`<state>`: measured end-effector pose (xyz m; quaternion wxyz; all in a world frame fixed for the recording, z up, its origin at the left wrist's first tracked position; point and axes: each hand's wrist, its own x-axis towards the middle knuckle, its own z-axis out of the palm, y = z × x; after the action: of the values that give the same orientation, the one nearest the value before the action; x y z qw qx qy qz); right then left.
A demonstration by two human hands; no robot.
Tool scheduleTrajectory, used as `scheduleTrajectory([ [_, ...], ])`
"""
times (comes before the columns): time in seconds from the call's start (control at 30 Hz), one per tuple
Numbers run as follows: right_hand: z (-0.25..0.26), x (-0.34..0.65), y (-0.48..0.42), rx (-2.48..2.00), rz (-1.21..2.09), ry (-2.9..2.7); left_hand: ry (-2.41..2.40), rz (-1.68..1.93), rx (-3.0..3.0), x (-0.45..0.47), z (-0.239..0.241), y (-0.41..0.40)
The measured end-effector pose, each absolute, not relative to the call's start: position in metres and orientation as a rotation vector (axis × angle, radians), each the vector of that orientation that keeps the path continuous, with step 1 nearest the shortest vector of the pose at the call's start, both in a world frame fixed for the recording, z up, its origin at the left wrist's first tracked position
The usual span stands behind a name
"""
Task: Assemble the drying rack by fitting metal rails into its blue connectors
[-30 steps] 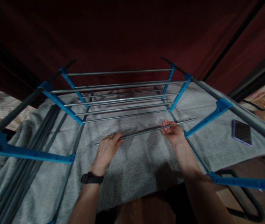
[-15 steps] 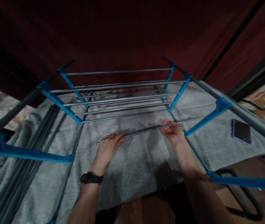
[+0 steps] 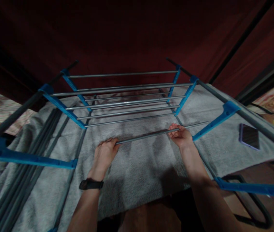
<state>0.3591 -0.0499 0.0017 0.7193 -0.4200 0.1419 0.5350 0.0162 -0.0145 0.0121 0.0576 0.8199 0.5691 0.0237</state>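
Left hand (image 3: 105,153) and right hand (image 3: 180,137) grasp one rod (image 3: 141,137), fingers curled round it; one phone (image 3: 249,137) lies right of the fingers.

Room above blanket (image 3: 139,167), crossbars (image 3: 127,102) blocking ahead, blue brackets (image 3: 211,124) either side

Your rod (image 3: 141,137) is grey, like the bundled rods (image 3: 47,125) along the blanket's left edge; your brackets (image 3: 37,160) are bright blue, the blanket (image 3: 137,174) pale grey, the phone (image 3: 250,136) near its right edge dark, purple-rimmed.
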Motion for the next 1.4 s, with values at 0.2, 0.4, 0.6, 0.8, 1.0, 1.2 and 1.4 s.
scheduleTrajectory([
  [0.2, -0.001, 0.361, -0.049, -0.916, 1.185, 0.312, 1.721, -0.043, 2.48, 0.02, 0.014, -0.016],
  [0.4, -0.001, 0.36, -0.049, -0.929, 1.196, 0.322, 1.762, -0.102, 2.417, 0.024, 0.018, -0.016],
  [0.6, -0.004, 0.36, -0.048, -0.914, 1.197, 0.31, 1.744, -0.147, 2.439, 0.023, 0.017, -0.016],
  [0.8, -0.005, 0.36, -0.048, -0.914, 1.192, 0.289, 1.709, -0.093, 2.467, 0.023, 0.013, -0.017],
  [1.0, -0.006, 0.358, -0.047, -0.914, 1.177, 0.281, 1.66, -0.045, 2.466, 0.026, 0.014, -0.018],
  [1.2, -0.01, 0.353, -0.045, -0.9, 1.204, 0.283, 1.64, -0.088, 2.514, 0.031, 0.011, -0.02],
  [1.4, -0.011, 0.343, -0.044, -0.91, 1.211, 0.289, 1.594, -0.053, 2.551, 0.035, 0.009, -0.022],
])
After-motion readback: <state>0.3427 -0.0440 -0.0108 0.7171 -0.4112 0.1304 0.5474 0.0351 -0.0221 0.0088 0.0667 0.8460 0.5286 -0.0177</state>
